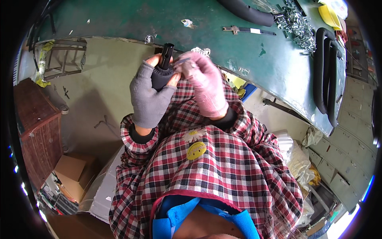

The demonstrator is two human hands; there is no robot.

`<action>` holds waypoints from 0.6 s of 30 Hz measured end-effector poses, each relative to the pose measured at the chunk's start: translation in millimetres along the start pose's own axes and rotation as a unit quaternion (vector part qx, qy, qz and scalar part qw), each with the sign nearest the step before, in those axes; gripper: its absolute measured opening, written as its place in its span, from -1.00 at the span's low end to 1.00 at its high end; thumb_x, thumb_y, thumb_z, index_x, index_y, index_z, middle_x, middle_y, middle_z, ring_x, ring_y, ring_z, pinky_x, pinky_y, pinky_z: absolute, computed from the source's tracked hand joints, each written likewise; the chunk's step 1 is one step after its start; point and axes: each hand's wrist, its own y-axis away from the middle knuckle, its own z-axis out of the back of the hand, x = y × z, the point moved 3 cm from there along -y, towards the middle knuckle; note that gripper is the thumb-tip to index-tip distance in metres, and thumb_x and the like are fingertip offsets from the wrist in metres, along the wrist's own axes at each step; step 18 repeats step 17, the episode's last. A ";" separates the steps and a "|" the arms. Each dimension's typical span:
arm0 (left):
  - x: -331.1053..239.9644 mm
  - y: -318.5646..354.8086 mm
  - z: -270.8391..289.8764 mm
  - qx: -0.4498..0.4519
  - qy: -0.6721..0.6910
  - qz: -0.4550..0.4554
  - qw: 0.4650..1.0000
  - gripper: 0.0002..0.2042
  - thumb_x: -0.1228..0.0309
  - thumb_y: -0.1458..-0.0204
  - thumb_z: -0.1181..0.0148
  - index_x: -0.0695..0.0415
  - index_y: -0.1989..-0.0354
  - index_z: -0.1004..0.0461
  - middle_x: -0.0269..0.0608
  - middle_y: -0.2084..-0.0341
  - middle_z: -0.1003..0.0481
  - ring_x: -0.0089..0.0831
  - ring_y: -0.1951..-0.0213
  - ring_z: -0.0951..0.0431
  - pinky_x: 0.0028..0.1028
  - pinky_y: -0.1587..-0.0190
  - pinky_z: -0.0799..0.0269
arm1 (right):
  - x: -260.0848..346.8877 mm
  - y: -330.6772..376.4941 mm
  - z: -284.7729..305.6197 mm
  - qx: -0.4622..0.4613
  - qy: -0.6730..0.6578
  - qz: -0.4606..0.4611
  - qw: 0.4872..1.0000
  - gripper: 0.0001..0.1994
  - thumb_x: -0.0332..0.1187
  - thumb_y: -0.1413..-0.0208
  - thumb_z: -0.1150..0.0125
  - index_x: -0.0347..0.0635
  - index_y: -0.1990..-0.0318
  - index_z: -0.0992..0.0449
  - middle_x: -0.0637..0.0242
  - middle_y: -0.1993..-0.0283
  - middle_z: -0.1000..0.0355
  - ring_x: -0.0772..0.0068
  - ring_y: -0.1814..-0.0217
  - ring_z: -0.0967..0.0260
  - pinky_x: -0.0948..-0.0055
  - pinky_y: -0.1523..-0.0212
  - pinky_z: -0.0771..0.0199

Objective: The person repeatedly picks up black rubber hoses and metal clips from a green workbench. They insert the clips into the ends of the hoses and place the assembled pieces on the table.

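Note:
My left hand, in a grey fingerless glove, is closed around a black foam-covered tube. The tube's bare, glossy black end points up past my thumb and fingers. Close beside it on the right is my right hand, in a pink glove, with its fingers bent together in a pinch. At those fingertips shows a thin dark strip, too small to name. Both hands are just off the near edge of the green table, above my checked smock.
A pile of small metal clips lies at the table's far right. Near it are a flat metal strip, a curved foam-covered tube, black padded handles and a yellow scoop. A stool and wooden cabinet stand left.

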 end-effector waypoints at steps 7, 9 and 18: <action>-3.7 -2.3 -10.9 0.039 -0.056 -0.032 0.997 -0.49 0.39 0.01 -0.48 0.20 -0.14 -0.48 -0.05 0.28 -0.55 -0.19 0.32 -0.62 -0.32 0.23 -0.53 | 50.0 -21.8 3.0 0.024 0.009 0.060 0.998 -0.64 -0.15 -0.30 -0.28 -0.31 0.00 -0.53 0.25 -0.01 -0.56 0.50 0.05 -0.51 0.49 -0.06 -0.52; -3.9 -3.7 -13.8 0.032 -0.061 -0.050 0.996 -0.49 0.40 0.00 -0.47 0.19 -0.15 -0.48 -0.06 0.28 -0.54 -0.17 0.31 -0.63 -0.30 0.24 -0.53 | 49.3 -29.9 7.1 0.064 -0.012 0.005 0.998 -0.62 -0.13 -0.29 -0.29 -0.32 0.03 -0.55 0.23 0.00 -0.57 0.48 0.06 -0.52 0.46 -0.07 -0.55; -9.0 -3.1 -9.9 0.087 -0.197 -0.086 0.973 -0.51 0.50 -0.12 -0.36 0.17 -0.25 -0.44 -0.22 0.23 -0.56 -0.27 0.30 -0.63 -0.39 0.19 -0.57 | 48.3 -43.4 27.7 0.151 -0.045 -0.155 0.975 -0.65 -0.12 -0.31 -0.24 -0.27 0.05 -0.53 -0.09 -0.16 -0.48 0.03 -0.19 -0.50 0.06 -0.23 -0.54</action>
